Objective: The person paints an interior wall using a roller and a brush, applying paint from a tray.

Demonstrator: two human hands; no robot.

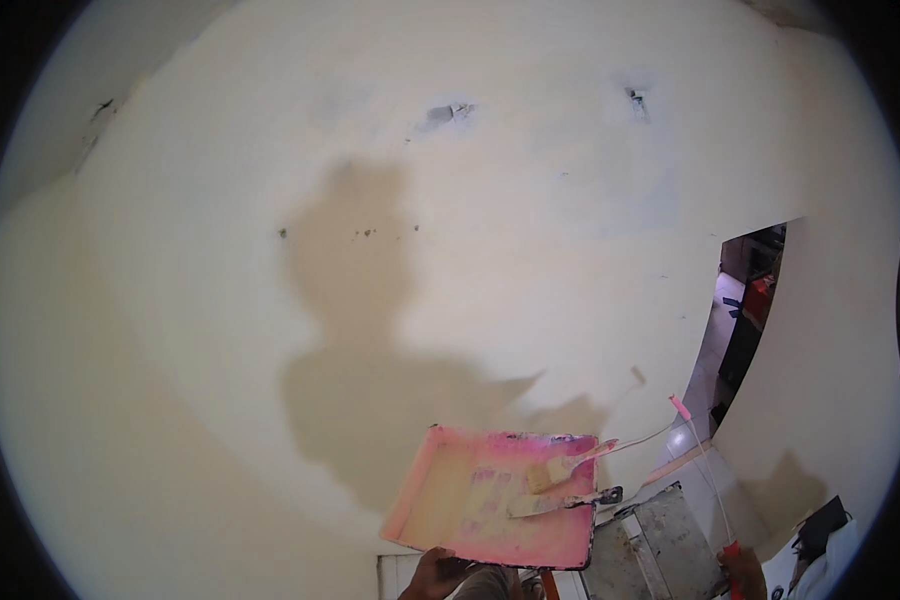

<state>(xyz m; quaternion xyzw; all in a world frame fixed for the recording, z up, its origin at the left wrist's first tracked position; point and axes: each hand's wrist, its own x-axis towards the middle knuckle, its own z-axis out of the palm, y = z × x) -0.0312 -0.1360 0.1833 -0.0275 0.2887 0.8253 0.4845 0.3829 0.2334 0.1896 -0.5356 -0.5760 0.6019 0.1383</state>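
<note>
Low in the view, my left hand (435, 573) is closed round the near edge of a pink paint tray (410, 510), fingers partly hidden. Cream and pink paint coats the tray. Across its right side lie a paintbrush (560, 470), its pale bristles in the tray, and a putty knife (560, 503) with a dark handle pointing right. At the lower right, my right hand (745, 572) is wrapped round the red handle of a mini paint roller (679, 407). Its long thin wire frame rises to a small pink roller sleeve, held in the air away from the tray.
A cream wall (490, 290) stands ahead, with patched holes and my shadow on it. To the right, a doorway (745, 310) shows a shiny floor and dark items beyond. Below, right of the tray, is a stained grey worn surface (660, 535).
</note>
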